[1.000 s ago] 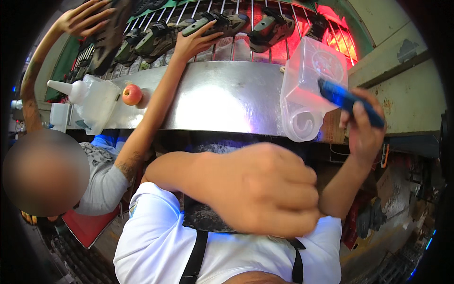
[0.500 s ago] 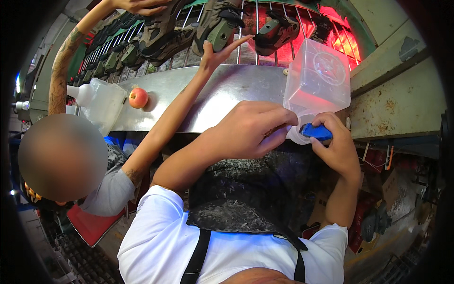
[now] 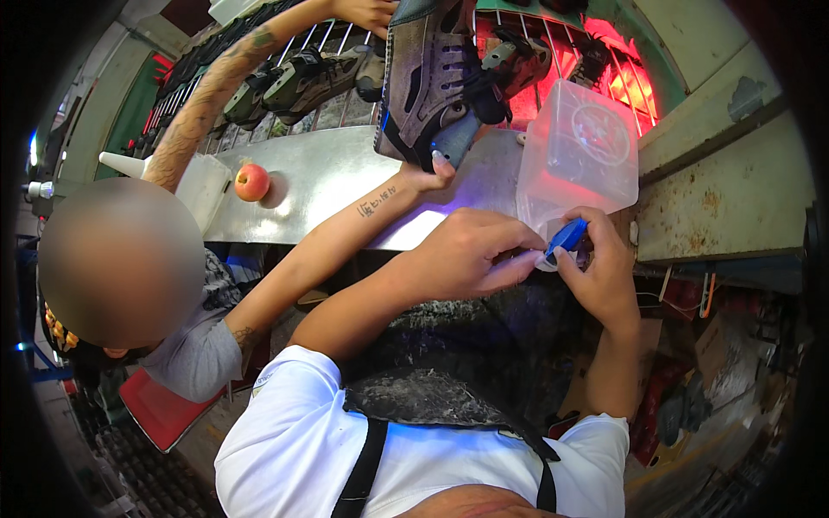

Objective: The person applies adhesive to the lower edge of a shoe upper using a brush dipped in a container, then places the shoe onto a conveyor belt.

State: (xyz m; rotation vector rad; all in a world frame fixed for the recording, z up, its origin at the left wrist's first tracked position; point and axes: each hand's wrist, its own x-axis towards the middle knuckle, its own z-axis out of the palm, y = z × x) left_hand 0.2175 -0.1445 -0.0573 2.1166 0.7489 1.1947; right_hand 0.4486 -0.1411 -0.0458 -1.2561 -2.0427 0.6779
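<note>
My right hand (image 3: 600,272) is closed on a small blue plastic piece (image 3: 566,240), pinched between thumb and fingers; its exact kind is unclear. Beside it my left hand (image 3: 484,252) is closed, thumb against fingers, with the fingertips close to the lower end of the blue piece. Whatever those fingers pinch is too small or hidden to make out. Just beyond both hands, a translucent plastic jug (image 3: 580,147) lies on the metal ledge, its mouth end toward me and partly covered by my fingers.
At my left, a co-worker's hand (image 3: 423,175) supports a grey-brown laced shoe (image 3: 429,78) above the metal ledge (image 3: 324,151). An apple (image 3: 252,182) and a white squeeze bottle (image 3: 125,164) stand farther left. More shoes (image 3: 315,82) sit on the rack near a red glow.
The blue piece has turned more upright in my right hand, and my left hand has moved slightly down. The co-worker has lifted a shoe off the rack toward me.
</note>
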